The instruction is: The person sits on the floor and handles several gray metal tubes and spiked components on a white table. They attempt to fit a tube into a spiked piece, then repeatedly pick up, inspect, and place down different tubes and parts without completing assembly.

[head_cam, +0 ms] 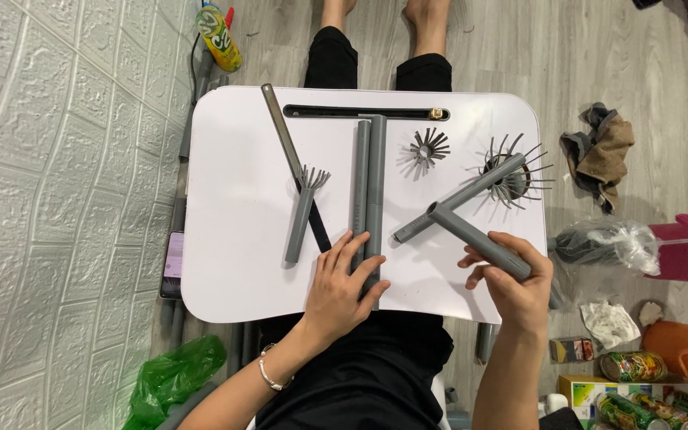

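Two grey tubes (369,187) side by side near the middle of the white lap table (232,263), long axes running from the near edge straight toward the far edge with its dark slot (364,112), touching along their length. Left hand (344,287) flat on the near ends of that pair, fingers spread and pressing down, not clenched round either tube. Right hand (515,279) off toward the table's right near corner, closed around the lower end of a third grey tube (478,239), held above the surface and slanting up and leftward. Free tip of that held tube just beside the near end of a fourth tube (459,199), lying diagonally the other way, its far end pushed into the spiked grey disc (511,179) by the table's right edge. So: paired tubes directly under the left hand, well left of the right hand; slanted tube nearest the right hand only. Smaller spiked ring (428,147) alone between the pair and the disc, near the slot. Short grey pronged stick (302,215) and flat metal bar (290,155) crossed on the table's left half, apart from both hands. Rags, bags and cans on the floor to the right of the table
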